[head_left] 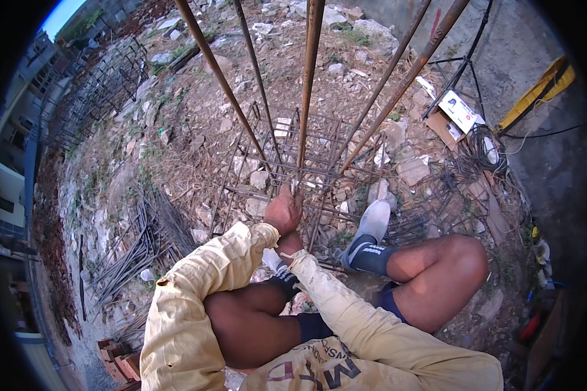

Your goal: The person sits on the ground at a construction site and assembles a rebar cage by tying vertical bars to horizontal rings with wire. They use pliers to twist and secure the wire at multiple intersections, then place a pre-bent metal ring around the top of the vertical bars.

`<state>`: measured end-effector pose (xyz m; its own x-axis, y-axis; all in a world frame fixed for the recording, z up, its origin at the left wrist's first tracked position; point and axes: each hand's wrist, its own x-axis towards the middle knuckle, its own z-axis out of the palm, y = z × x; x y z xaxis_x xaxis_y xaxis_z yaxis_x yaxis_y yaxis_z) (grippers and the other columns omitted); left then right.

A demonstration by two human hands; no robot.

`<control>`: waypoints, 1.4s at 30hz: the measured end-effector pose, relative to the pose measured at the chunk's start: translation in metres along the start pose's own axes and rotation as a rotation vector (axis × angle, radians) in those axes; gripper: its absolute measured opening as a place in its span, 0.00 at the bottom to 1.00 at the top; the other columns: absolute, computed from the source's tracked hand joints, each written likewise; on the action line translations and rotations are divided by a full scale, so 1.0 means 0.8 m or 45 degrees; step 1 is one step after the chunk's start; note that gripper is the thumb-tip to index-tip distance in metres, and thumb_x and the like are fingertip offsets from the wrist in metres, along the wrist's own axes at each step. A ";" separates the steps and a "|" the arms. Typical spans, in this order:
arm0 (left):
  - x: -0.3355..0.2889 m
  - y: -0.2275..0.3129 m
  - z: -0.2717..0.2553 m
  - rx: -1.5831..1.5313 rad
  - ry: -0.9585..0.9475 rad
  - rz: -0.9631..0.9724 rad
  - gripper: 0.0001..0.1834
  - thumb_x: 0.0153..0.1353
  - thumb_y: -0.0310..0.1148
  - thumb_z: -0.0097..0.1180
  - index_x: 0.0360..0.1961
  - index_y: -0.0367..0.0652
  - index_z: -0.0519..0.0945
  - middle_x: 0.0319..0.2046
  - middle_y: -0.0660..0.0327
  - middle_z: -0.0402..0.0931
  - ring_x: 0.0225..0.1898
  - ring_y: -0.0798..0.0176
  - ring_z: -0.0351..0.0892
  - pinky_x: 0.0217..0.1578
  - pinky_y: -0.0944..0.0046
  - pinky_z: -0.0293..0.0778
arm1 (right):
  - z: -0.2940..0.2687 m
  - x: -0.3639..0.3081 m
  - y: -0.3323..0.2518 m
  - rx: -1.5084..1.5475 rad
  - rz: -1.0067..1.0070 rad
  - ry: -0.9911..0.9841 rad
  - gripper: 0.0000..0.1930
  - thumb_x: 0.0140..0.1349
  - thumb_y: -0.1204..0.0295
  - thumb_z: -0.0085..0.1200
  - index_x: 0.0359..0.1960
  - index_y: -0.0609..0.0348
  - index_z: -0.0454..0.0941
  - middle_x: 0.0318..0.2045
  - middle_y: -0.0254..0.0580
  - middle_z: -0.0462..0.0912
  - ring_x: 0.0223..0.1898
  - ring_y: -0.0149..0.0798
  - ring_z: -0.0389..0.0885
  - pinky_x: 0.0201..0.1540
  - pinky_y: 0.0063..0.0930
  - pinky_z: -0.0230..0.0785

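My left hand (283, 210) is closed at the foot of an upright rusty rebar rod (310, 78), where the rod meets a grid of tied steel bars (244, 190) near the ground. What its fingers hold is too small and hidden to make out. Crossing beneath the left wrist, my right hand (289, 243) shows little more than its wrist and back; its fingers are covered by the left hand. More upright rods, such as the thick rod (411, 81) on the right, rise from the same grid around the hands.
Rubble and stones (414, 171) cover the ground. A pile of cut rods (134, 238) lies left, bricks (119, 362) lower left. On the right are coiled wire (486, 153), a white box (458, 111), a black tripod stand (466, 62) and a yellow strip (535, 94).
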<state>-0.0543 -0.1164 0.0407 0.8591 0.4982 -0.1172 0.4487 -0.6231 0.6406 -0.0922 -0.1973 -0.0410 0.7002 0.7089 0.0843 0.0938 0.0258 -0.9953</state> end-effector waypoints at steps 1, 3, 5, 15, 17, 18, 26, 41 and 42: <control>-0.003 0.004 0.000 0.012 -0.011 -0.024 0.23 0.69 0.47 0.44 0.43 0.33 0.66 0.31 0.30 0.75 0.38 0.25 0.75 0.40 0.34 0.68 | 0.004 0.002 0.004 -0.088 0.001 0.069 0.23 0.59 0.65 0.55 0.55 0.60 0.73 0.53 0.51 0.76 0.58 0.48 0.72 0.62 0.39 0.62; -0.007 0.011 -0.008 0.049 -0.078 -0.087 0.27 0.69 0.51 0.44 0.43 0.31 0.64 0.29 0.28 0.74 0.37 0.24 0.74 0.39 0.35 0.68 | 0.014 0.006 0.014 -0.238 0.043 0.177 0.21 0.60 0.63 0.55 0.53 0.60 0.74 0.49 0.49 0.78 0.53 0.47 0.75 0.56 0.39 0.66; -0.008 0.019 -0.019 0.051 -0.211 -0.042 0.29 0.69 0.53 0.44 0.43 0.30 0.64 0.29 0.28 0.74 0.38 0.23 0.74 0.40 0.37 0.69 | 0.019 0.009 0.025 -0.372 0.121 0.266 0.20 0.61 0.61 0.56 0.51 0.59 0.76 0.42 0.47 0.81 0.47 0.47 0.79 0.50 0.40 0.69; 0.014 0.024 -0.056 -1.224 -0.773 -0.509 0.21 0.65 0.53 0.54 0.34 0.43 0.77 0.23 0.64 0.72 0.23 0.68 0.71 0.27 0.69 0.70 | -0.043 -0.009 -0.081 1.200 1.064 -0.196 0.19 0.64 0.51 0.57 0.24 0.48 0.69 0.15 0.29 0.68 0.11 0.27 0.64 0.13 0.28 0.54; 0.017 0.027 -0.038 -1.483 -0.910 -0.582 0.20 0.66 0.51 0.53 0.28 0.46 0.73 0.18 0.66 0.66 0.19 0.68 0.66 0.24 0.66 0.68 | -0.064 -0.019 -0.077 1.617 1.018 -0.512 0.17 0.61 0.51 0.60 0.28 0.48 0.71 0.18 0.30 0.70 0.13 0.29 0.67 0.16 0.29 0.60; 0.017 0.028 -0.031 -1.609 -0.974 -0.619 0.19 0.67 0.50 0.52 0.26 0.48 0.72 0.16 0.67 0.63 0.17 0.68 0.64 0.22 0.65 0.68 | -0.072 -0.021 -0.077 1.516 0.993 -0.469 0.16 0.61 0.52 0.61 0.30 0.48 0.71 0.19 0.31 0.71 0.13 0.29 0.68 0.16 0.30 0.61; 0.013 0.039 0.013 -0.445 0.002 -0.354 0.30 0.67 0.52 0.48 0.30 0.28 0.78 0.22 0.44 0.79 0.22 0.52 0.80 0.25 0.54 0.72 | -0.066 -0.006 -0.068 0.125 0.371 0.174 0.26 0.55 0.62 0.59 0.50 0.69 0.70 0.38 0.54 0.81 0.41 0.48 0.82 0.42 0.35 0.71; 0.008 0.035 -0.042 -1.319 -0.761 -0.566 0.24 0.66 0.50 0.54 0.42 0.34 0.79 0.32 0.57 0.81 0.31 0.63 0.79 0.36 0.63 0.75 | -0.102 -0.019 -0.080 1.621 1.113 -0.525 0.18 0.64 0.51 0.57 0.33 0.53 0.74 0.14 0.24 0.61 0.13 0.21 0.55 0.17 0.20 0.54; 0.012 0.030 -0.032 -1.235 -0.786 -0.559 0.24 0.67 0.50 0.52 0.40 0.35 0.79 0.31 0.56 0.81 0.29 0.62 0.79 0.35 0.63 0.74 | -0.105 -0.022 -0.074 1.785 1.040 -0.650 0.18 0.64 0.51 0.57 0.34 0.53 0.74 0.14 0.24 0.62 0.13 0.22 0.57 0.17 0.20 0.55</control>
<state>-0.0416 -0.1114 0.0745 0.7719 0.0197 -0.6354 0.5867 0.3628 0.7240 -0.0503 -0.2702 0.0204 -0.0622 0.9821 -0.1780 -0.9949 -0.0753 -0.0678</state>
